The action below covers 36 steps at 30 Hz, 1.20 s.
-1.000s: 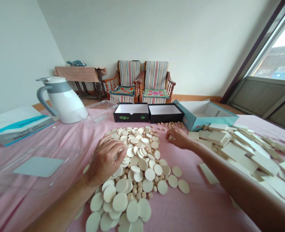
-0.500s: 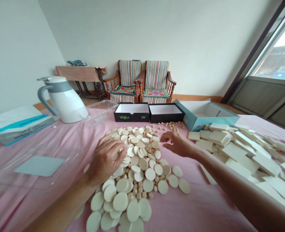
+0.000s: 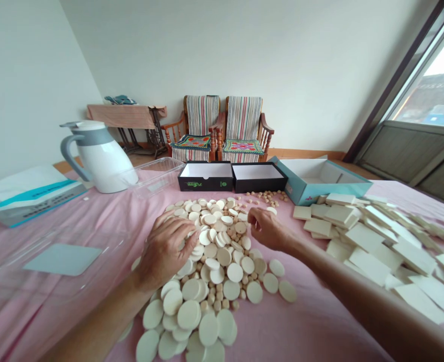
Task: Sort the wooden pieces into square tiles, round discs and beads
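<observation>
A heap of pale wooden discs lies on the pink cloth, with small wooden cubes mixed in among them. On the heap's left side rests my left hand, palm down, fingers stretched out over the discs, the thumb apart. At the heap's upper right edge is my right hand, its fingers curled inward. Whatever those fingers hold, if anything, is hidden. One single disc shows just beyond the right knuckles, apart from the heap.
Two black boxes stand behind the heap, beside a blue box. Loose cubes lie before them. Square wooden tiles are piled right. Left are a white jug, a packet and a clear plastic tray.
My right hand has drawn its fingers further in and shifted slightly left. A lone disc now shows beyond it. My left hand has stayed nearly in place.
</observation>
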Motion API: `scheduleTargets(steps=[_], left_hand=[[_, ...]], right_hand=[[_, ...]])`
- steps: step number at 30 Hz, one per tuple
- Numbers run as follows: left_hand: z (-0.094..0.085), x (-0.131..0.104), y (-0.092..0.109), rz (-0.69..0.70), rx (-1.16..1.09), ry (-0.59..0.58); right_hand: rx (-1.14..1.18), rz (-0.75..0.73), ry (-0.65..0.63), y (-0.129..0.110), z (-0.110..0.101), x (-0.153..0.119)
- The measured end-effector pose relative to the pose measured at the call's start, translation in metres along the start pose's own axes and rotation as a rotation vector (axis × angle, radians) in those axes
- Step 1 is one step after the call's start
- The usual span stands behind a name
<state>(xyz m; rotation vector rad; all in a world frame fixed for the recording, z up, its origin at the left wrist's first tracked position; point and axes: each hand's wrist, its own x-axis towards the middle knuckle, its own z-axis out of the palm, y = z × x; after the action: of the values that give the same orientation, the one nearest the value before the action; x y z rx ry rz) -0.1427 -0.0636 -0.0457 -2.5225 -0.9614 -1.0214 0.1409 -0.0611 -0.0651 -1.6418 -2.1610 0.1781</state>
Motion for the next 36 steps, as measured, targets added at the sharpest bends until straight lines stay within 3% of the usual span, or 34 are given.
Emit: scheduleTargets(steps=[5, 8, 14, 19, 24, 32, 36], left_hand=[[0.000, 0.000, 0.000, 0.001, -0.002, 0.004], [0.001, 0.000, 0.000, 0.008, 0.004, 0.002], [0.001, 0.000, 0.000, -0.002, 0.001, 0.002], [-0.001, 0.001, 0.000, -0.008, 0.000, -0.003], [-0.001, 0.001, 0.000, -0.001, 0.003, -0.003], [-0.001, 0.001, 0.000, -0.009, -0.001, -0.025], [0.000, 0.001, 0.000, -0.016, -0.004, -0.024]], right_hand=[[-0.183, 0.113, 0.094, 0.025, -0.030, 0.025], [-0.243, 0.152, 0.088, 0.034, -0.035, 0.042], [-0.178, 0.011, -0.112, 0.023, -0.012, 0.070], [-0.195, -0.017, -0.188, 0.020, 0.011, 0.091], [-0.231, -0.010, -0.199, 0.023, 0.014, 0.094], [-0.348, 0.142, -0.043, 0.031, -0.017, 0.081], [-0.308, 0.065, -0.087, 0.028, -0.010, 0.090]])
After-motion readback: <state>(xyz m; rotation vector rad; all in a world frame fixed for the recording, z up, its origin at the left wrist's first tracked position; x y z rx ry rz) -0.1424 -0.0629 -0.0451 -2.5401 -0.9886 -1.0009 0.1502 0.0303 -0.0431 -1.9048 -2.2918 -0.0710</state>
